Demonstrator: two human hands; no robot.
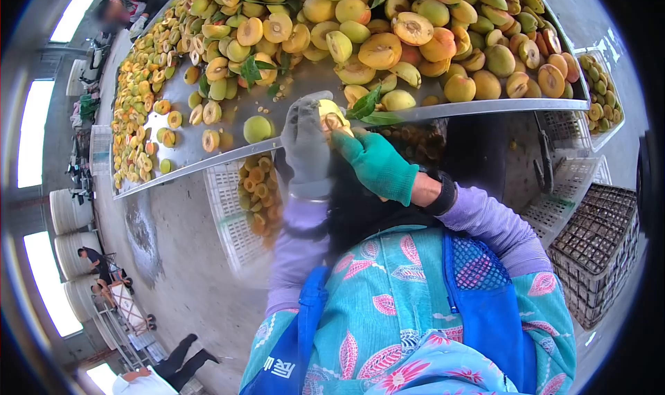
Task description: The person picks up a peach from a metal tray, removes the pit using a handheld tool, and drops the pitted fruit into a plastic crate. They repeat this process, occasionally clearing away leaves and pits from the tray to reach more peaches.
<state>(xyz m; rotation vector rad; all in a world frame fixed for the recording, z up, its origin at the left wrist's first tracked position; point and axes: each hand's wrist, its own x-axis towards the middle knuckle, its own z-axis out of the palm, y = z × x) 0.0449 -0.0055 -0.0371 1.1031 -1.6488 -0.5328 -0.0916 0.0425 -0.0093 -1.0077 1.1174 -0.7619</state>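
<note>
Our fingers (343, 144) are drawn in narrow on one fruit (332, 118): the left hand (307, 142), gloved grey, grips it, and the right hand (381, 165), gloved green, pinches its lower side. It shows yellow-green skin and a pale cut face with a brownish hollow, at the near edge of the desk (499, 106). Two leaves (366, 103) lie just right of the fingers; beyond them we see a heap (379, 50), too many to count.
</note>
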